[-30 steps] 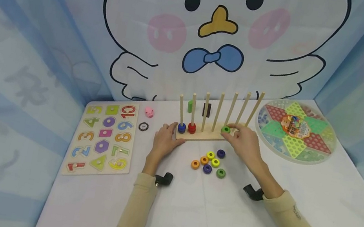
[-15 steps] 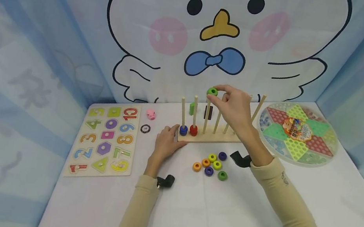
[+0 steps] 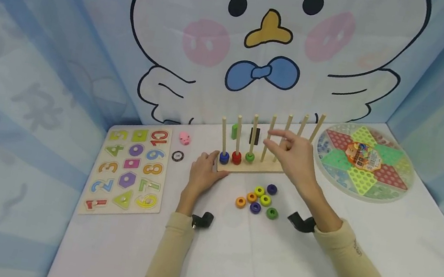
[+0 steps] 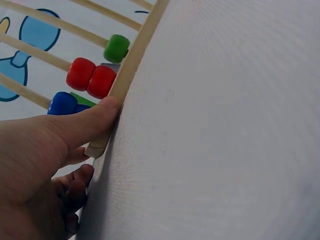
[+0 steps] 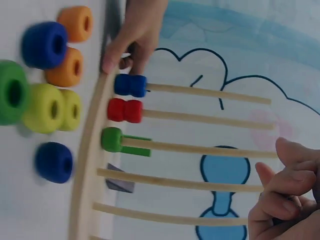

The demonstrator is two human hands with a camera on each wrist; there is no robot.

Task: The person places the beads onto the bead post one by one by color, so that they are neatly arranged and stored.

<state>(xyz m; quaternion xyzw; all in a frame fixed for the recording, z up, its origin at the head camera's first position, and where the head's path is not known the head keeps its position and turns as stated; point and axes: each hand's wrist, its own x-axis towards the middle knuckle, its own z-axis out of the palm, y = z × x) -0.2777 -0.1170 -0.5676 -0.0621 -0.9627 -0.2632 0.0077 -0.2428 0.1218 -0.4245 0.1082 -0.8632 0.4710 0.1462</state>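
Note:
My left hand grips the left end of a wooden peg stand, its thumb on the front edge of the base in the left wrist view. Two blue beads sit stacked on the first peg and two red beads on the second. One green bead rests at the foot of the third peg. The other pegs carry no beads. My right hand hovers beside the upper part of the fourth peg, thumb and index finger apart, holding nothing.
Loose orange, yellow, dark blue and green beads lie in front of the stand. A number puzzle board lies left, near a pink pig figure. A round Chinese checkers board lies right.
My right hand lifted a green bead from the stand's right part, carried it left over the third peg and let it go there. It has since drawn back right. The left hand stayed on the stand.

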